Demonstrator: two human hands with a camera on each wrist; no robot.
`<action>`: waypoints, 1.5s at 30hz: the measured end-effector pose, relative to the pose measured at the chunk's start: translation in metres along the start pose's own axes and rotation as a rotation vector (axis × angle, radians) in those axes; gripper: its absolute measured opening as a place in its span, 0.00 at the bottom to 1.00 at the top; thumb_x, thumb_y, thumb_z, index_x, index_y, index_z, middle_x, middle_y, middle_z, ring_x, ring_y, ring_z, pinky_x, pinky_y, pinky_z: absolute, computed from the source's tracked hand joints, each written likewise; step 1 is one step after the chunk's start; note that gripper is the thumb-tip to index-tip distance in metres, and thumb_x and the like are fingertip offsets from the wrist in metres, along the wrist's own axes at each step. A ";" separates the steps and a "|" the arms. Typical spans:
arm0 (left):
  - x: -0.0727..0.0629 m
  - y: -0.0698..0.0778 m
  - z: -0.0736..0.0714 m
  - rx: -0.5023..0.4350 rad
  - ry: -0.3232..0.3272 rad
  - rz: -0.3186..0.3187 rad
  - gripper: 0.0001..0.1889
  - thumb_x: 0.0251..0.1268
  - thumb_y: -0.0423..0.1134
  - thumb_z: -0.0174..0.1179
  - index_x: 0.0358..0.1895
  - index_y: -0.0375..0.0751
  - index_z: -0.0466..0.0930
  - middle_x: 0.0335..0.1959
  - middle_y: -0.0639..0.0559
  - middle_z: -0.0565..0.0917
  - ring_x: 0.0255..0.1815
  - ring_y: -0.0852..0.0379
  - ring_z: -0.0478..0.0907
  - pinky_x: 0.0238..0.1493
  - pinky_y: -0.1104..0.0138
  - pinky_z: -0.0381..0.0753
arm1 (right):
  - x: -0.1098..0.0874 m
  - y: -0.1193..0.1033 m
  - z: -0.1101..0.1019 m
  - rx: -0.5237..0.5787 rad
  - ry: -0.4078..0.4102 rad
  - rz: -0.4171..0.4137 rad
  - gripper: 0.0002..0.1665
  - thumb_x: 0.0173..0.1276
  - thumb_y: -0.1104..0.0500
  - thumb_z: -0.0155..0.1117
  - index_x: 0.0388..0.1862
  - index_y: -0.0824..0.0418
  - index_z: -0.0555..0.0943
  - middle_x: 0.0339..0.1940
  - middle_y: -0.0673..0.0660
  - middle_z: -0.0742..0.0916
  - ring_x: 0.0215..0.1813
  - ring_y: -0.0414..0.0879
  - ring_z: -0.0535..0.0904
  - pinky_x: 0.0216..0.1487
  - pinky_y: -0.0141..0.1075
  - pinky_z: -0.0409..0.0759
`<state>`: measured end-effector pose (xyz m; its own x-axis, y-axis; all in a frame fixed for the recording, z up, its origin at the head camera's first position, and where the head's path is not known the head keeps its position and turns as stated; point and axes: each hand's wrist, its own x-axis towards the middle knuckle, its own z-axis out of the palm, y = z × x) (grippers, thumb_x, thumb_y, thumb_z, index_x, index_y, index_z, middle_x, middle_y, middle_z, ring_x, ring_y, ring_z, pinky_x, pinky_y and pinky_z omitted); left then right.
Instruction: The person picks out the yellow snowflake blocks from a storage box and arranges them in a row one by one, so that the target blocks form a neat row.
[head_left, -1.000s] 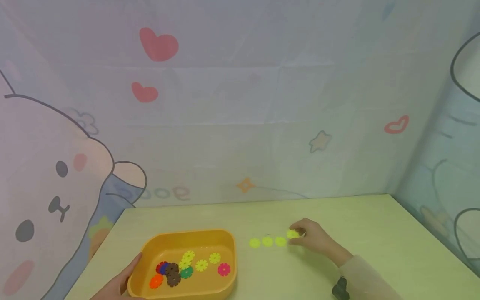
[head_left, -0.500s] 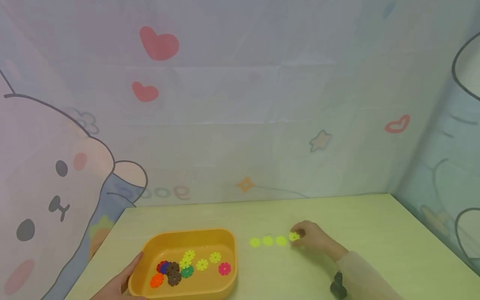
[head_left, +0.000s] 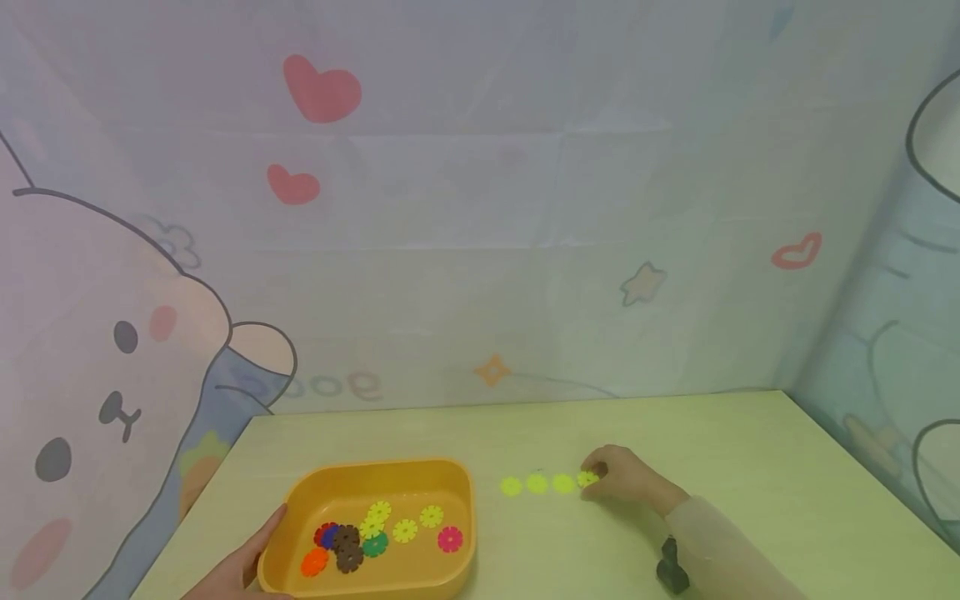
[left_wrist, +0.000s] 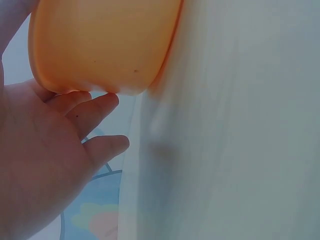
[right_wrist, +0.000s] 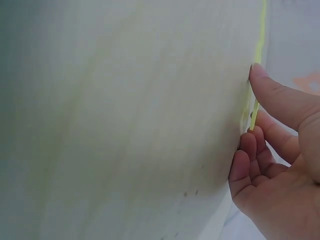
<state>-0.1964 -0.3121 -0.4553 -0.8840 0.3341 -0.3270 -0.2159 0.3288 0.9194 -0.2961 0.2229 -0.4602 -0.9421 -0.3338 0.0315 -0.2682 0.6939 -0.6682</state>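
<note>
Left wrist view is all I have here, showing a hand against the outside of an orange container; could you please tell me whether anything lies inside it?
Observer: Yes, notched discs of several colours lie on the floor of the container.
Operator: Thank you. Is anything being held elsewhere, please?
Observer: Yes, the right hand pinches a yellow disc between its fingers.
Operator: I see, and would you say whether anything lies near that?
Observer: Three more yellow discs lie in a row on the table, between the pinched one and the container.
</note>
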 end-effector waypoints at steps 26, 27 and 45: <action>-0.002 0.002 0.001 -0.005 0.009 -0.007 0.53 0.69 0.41 0.58 0.74 0.35 0.18 0.71 0.20 0.33 0.68 0.25 0.54 0.58 0.50 0.78 | 0.004 0.005 -0.001 -0.032 -0.027 -0.031 0.26 0.52 0.59 0.76 0.47 0.72 0.80 0.44 0.59 0.83 0.47 0.55 0.78 0.52 0.51 0.79; -0.002 0.002 0.001 -0.003 0.007 -0.005 0.53 0.69 0.42 0.58 0.74 0.35 0.18 0.71 0.20 0.33 0.69 0.24 0.53 0.58 0.50 0.77 | 0.004 0.003 -0.002 -0.033 -0.022 -0.020 0.26 0.52 0.59 0.76 0.47 0.72 0.80 0.44 0.59 0.83 0.48 0.54 0.78 0.53 0.51 0.79; -0.002 0.002 0.000 -0.006 -0.009 0.013 0.54 0.69 0.41 0.59 0.74 0.35 0.18 0.71 0.19 0.34 0.68 0.27 0.56 0.58 0.50 0.77 | 0.027 -0.105 -0.013 0.067 0.033 -0.282 0.26 0.62 0.54 0.70 0.54 0.68 0.79 0.46 0.58 0.82 0.47 0.54 0.76 0.47 0.37 0.79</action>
<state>-0.1948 -0.3118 -0.4530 -0.8830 0.3461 -0.3172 -0.2074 0.3188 0.9249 -0.2963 0.1493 -0.3792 -0.8386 -0.4857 0.2464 -0.5076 0.5330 -0.6769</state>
